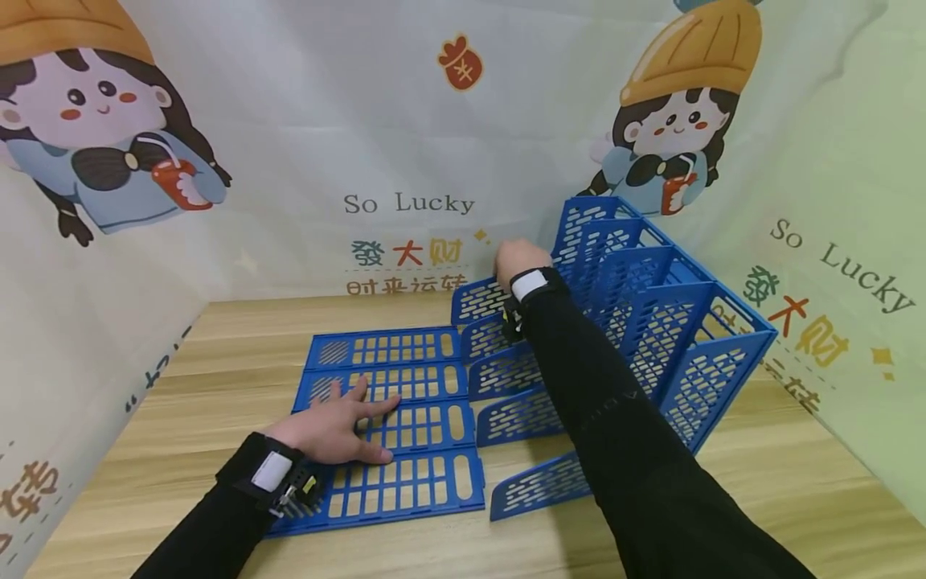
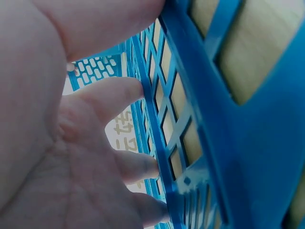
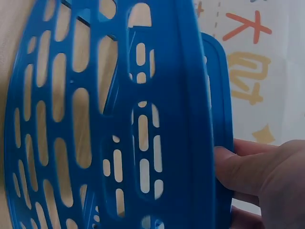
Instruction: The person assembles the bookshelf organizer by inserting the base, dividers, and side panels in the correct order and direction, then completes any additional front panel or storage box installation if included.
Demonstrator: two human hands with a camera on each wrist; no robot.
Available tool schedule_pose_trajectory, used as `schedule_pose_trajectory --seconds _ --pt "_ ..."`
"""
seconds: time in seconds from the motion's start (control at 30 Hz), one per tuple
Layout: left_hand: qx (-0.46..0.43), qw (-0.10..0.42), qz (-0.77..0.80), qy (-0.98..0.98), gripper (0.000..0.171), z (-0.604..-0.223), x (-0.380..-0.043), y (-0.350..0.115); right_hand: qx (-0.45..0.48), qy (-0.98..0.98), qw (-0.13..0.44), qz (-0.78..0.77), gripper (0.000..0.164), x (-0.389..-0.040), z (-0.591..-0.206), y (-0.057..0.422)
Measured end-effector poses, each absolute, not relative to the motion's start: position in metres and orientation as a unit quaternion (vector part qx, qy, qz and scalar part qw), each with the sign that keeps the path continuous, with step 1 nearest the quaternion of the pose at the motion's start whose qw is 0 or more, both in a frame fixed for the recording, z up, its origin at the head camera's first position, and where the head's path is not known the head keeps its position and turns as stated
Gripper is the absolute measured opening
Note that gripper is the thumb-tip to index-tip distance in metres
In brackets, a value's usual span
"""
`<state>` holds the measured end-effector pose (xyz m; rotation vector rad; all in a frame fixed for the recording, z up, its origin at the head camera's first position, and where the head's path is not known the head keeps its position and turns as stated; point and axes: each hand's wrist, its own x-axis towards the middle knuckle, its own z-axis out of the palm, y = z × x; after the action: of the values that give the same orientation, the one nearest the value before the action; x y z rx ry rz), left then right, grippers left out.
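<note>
The left hand [image 1: 329, 426] spreads over blue grid panels [image 1: 419, 400]; the right hand [image 1: 519, 259], partly hidden, pinches a divider [image 3: 221, 114].

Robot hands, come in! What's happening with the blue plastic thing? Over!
Left hand spread on flat blue panels. Right hand pinches farthest upright divider. Right sleeve partly hides nearer dividers. Over.

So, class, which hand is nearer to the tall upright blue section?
Right. The right hand grips the rearmost low panel, beside that tall section; the left hand rests spread on the flat blue grid, farther left.
</note>
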<state>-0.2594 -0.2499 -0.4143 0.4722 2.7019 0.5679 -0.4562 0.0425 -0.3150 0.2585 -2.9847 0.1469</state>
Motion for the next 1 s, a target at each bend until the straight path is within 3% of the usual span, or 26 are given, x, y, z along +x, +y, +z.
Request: schedule_pose_trajectory --seconds 0.23,0.73,1.0 --pt "0.171 0.180 0.205 0.947 0.087 -0.417 -0.259 -0.247 0.077 -0.992 0.088 0.037 0.021 -0.454 -0.330 0.039" --pt "0.165 0.172 0.204 0.949 0.087 -0.414 -0.259 -0.251 0.120 -0.991 0.059 0.028 0.028 -0.447 -0.318 0.036" --pt "0.159 0.173 0.204 0.950 0.088 -0.413 -0.257 -0.249 0.122 -0.990 0.073 0.016 0.019 -0.448 -0.323 0.033"
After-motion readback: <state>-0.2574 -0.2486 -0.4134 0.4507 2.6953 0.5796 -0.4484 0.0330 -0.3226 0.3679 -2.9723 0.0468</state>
